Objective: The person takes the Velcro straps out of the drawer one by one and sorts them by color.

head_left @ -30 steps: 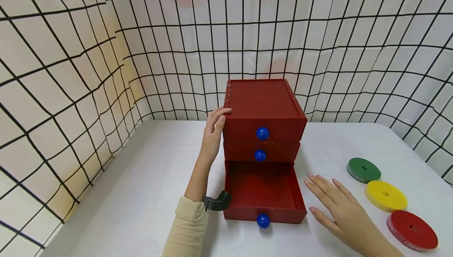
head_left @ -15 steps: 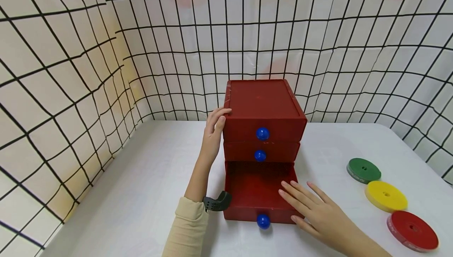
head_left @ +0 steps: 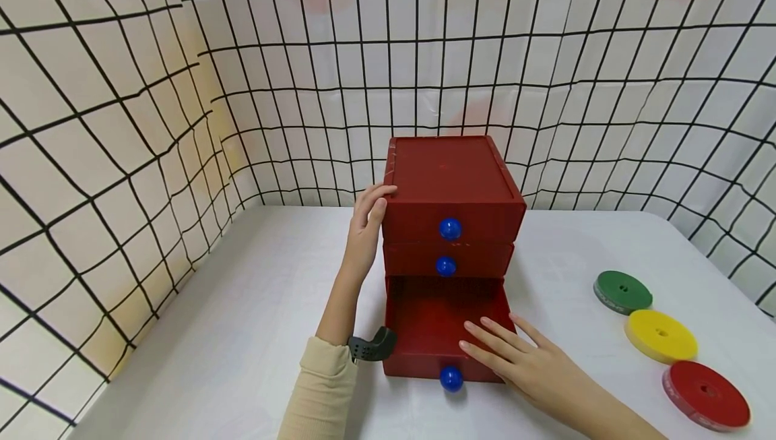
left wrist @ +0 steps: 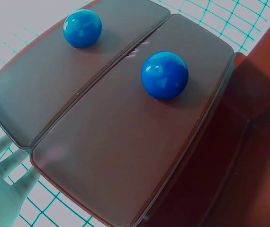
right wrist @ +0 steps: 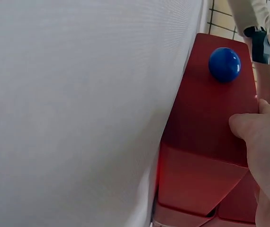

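Note:
A red chest of drawers (head_left: 448, 170) with blue ball knobs stands on the table. Its bottom drawer (head_left: 424, 366) is pulled out, bare inside where it shows; the upper two are closed. My left hand (head_left: 364, 231) rests against the chest's upper left side, one fingertip over the top edge. In the left wrist view its fingers reach along that side. My right hand (head_left: 521, 362) lies over the front right corner of the bottom drawer with fingers extended. In the right wrist view, the right thumb (right wrist: 241, 125) touches the drawer's front face, below its blue knob (right wrist: 225, 65).
On the right lie three flat rolls of band: green (head_left: 623, 291), yellow (head_left: 661, 336) and red (head_left: 706, 395). A white wall with a black grid (head_left: 461, 56) surrounds the white table (head_left: 242, 332). A dark wristband (head_left: 371, 346) sits on the left wrist.
My right hand has moved left from beside the bottom drawer to over its front right corner. The left hand, chest and rolls have stayed put.

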A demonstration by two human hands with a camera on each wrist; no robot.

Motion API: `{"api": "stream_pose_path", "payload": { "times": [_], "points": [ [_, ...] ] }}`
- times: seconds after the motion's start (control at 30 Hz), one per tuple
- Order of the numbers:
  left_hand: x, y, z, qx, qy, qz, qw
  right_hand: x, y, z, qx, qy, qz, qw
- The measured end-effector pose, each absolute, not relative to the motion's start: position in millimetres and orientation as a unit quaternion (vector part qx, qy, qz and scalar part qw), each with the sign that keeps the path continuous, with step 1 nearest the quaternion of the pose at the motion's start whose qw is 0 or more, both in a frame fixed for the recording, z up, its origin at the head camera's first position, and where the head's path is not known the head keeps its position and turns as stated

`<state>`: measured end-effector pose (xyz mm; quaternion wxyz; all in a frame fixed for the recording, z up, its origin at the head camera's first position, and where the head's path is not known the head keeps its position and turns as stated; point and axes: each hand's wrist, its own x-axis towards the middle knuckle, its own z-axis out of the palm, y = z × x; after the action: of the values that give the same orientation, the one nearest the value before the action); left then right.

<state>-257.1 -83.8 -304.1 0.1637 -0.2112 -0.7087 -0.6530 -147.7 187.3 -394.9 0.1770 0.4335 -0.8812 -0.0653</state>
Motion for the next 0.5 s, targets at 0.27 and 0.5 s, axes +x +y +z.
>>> {"api": "stream_pose_path", "payload": {
  "times": [0.27, 0.5],
  "points": [
    [-258, -85, -303, -0.214, -0.71, -0.65, 0.166, -154, 184, -394, 0.422, -0.886, -0.075, 0.179],
    [-268, -86, -314, -0.218, -0.706, -0.652, 0.17, -161, 184, -393, 0.41, -0.891, -0.076, 0.178]
  ]
}}
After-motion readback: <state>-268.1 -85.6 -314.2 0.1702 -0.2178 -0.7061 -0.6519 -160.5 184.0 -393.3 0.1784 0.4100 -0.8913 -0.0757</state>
